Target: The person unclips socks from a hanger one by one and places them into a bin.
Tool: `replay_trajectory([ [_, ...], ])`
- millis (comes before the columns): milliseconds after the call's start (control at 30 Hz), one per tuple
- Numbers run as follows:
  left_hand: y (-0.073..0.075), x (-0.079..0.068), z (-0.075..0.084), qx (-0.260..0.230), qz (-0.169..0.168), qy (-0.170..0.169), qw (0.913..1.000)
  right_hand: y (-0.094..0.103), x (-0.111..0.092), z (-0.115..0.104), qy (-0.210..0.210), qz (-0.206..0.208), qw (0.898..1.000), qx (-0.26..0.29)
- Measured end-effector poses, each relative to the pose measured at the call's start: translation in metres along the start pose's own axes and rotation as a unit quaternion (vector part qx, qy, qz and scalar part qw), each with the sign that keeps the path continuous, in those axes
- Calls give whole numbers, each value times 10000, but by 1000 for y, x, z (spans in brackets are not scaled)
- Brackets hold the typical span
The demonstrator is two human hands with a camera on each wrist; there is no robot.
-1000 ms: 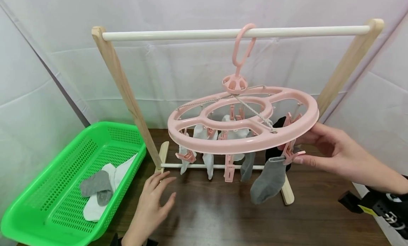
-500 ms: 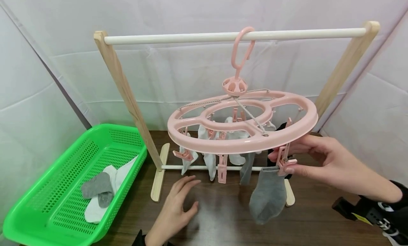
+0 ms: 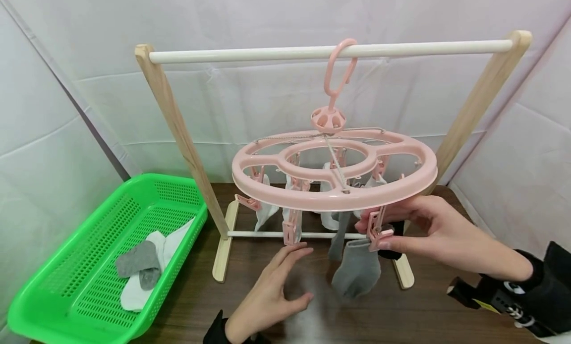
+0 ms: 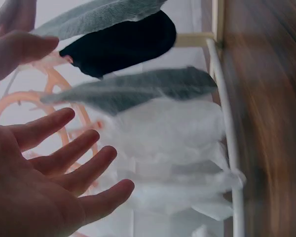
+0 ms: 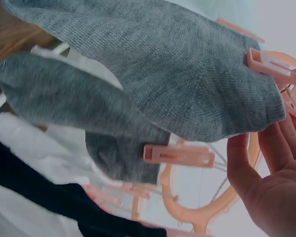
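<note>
Both wrists end in black cuffs: the left sleeve [image 3: 217, 328] shows a pointed fold, while the right sleeve [image 3: 555, 279] lies over the bench's [image 3: 428, 307] right edge. Below the right wrist sits a blocky black device [image 3: 465, 293] with a yellow strip [image 3: 486, 306]; white markings [image 3: 517, 312] beside it are illegible.

Got plain white cloth on three sides in head view: back wall [image 3: 267, 17], left wall [image 3: 40, 136], right wall [image 3: 526, 160]. Shows horizontal fold lines plus soft wrinkles at the back. Reads faintly pinkish up high, greenish lower down. Narrow dark gap [image 3: 86, 121] running diagonally down the back-left corner; only a thin seam [image 3: 484, 133] at back-right. Dark brown wood table [image 3: 379, 319] below, meeting the cloth. Looks streaky and blurred in left wrist view. Soft, even light, with pale glare mid-table.
</note>
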State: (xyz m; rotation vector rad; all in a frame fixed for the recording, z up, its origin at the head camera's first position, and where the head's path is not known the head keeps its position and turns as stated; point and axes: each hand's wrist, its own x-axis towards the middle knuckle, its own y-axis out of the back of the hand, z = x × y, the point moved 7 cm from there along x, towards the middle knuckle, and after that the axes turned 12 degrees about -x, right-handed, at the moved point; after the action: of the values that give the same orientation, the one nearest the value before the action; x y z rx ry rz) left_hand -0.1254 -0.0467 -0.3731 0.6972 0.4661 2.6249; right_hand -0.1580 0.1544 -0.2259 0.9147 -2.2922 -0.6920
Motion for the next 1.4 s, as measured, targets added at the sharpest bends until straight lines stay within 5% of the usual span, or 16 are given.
replay_trajectory([
  [300,-15,16,18,-497,-375,-230,9978,-14,9,0,178,-113,9984,523],
  [433,-19,22,20,-812,-339,-88,9961,-20,13,-2,628,-145,9934,946],
  [567,-20,28,23,-1093,-185,-286,9934,-26,18,-1,619,-255,9890,1320],
  [800,-22,31,24,-1477,-127,-415,9881,-34,22,-1,266,-143,9939,1059],
  [1033,-21,33,26,-1100,72,-602,9921,-40,30,-5,296,-143,9945,989],
  [1400,-24,24,21,-1195,-69,-19,9928,-50,38,-4,304,-73,9928,1155],
])
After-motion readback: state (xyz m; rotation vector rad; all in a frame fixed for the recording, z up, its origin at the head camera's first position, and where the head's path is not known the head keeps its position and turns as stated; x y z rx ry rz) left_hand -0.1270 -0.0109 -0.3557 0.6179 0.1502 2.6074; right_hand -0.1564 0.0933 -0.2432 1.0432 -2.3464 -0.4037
